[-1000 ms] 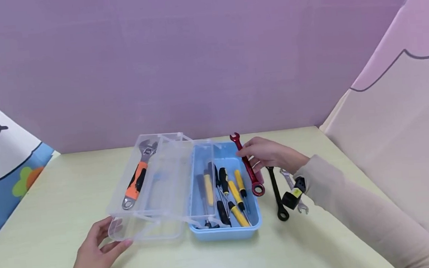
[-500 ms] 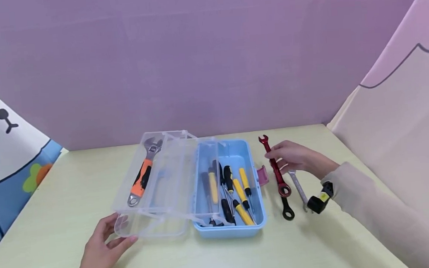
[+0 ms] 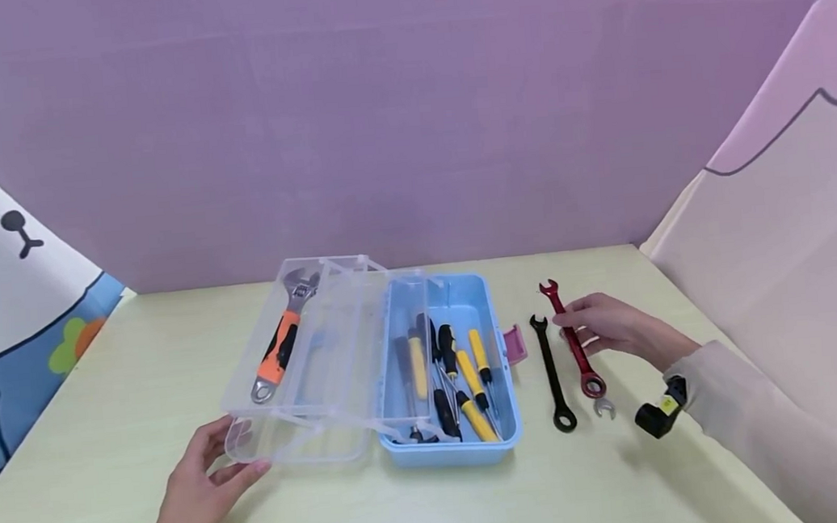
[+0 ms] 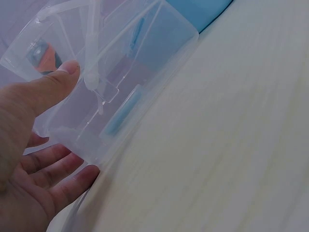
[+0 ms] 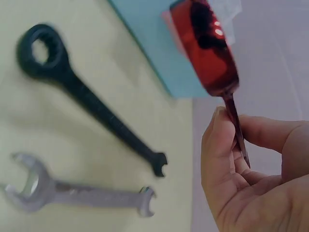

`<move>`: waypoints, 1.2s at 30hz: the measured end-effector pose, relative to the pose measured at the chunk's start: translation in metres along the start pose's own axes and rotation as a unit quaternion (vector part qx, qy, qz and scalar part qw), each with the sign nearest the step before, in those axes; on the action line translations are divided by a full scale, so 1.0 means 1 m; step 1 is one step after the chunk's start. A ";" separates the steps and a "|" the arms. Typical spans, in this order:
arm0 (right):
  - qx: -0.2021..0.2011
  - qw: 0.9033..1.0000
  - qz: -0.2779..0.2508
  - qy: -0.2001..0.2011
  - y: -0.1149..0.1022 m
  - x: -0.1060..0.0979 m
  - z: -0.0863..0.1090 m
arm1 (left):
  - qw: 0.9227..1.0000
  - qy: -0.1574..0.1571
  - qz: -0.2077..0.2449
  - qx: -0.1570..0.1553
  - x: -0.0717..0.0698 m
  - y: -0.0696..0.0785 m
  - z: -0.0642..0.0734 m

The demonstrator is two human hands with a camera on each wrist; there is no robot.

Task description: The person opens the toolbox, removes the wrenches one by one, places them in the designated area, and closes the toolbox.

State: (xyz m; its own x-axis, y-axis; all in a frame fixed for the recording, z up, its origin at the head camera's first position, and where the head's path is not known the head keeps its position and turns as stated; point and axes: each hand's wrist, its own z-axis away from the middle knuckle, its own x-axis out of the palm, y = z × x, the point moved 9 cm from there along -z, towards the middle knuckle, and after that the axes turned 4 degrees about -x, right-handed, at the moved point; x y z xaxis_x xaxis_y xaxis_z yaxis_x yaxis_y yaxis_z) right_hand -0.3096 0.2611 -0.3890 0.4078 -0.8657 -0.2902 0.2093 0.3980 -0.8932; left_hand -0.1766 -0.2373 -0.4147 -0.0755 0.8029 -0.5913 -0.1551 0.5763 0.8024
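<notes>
My right hand [image 3: 609,329] pinches a red combination wrench [image 3: 574,346] between thumb and fingers, right of the blue toolbox [image 3: 450,454]. Held above the table, the wrench partly covers a silver wrench [image 3: 604,407] in the head view; the right wrist view shows more of that silver wrench [image 5: 96,195]. A black ratchet wrench [image 3: 554,375] lies just left of them. At the left, my left hand [image 3: 197,484] grips the near left end of the toolbox's clear plastic lid [image 3: 296,450], thumb over it in the left wrist view. An adjustable wrench [image 3: 279,348] with an orange-black handle lies in the clear tray section.
Several screwdrivers [image 3: 474,379] with yellow or black handles lie inside the blue box, some behind the clear plastic. A pink latch [image 3: 515,345] sticks out from the box's right side. A purple backdrop [image 3: 409,132] stands behind the table [image 3: 465,509].
My right hand has carried the red wrench from above the blue box rightward, past the black wrench, to above the silver one. My left hand keeps its place on the lid.
</notes>
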 end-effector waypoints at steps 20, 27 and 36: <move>0.025 0.999 0.007 0.020 0.048 -0.021 0.009 | 1.000 -0.001 -0.001 -0.008 -0.001 0.002 0.001; 0.026 0.999 0.014 0.024 0.059 -0.024 0.011 | 0.999 -0.007 -0.013 -0.033 -0.001 -0.002 0.001; 0.035 0.998 0.016 0.041 0.076 -0.031 0.013 | 0.999 -0.015 -0.012 -0.045 0.001 -0.002 0.001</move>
State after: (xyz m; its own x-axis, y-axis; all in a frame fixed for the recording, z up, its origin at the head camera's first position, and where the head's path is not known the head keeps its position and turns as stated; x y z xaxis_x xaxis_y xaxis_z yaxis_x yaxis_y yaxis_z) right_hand -0.2951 0.3223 -0.4429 0.3424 -0.8731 -0.3471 0.2605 0.4431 -0.8578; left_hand -0.1756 -0.2374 -0.4173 -0.0411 0.7941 -0.6065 -0.2447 0.5805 0.7766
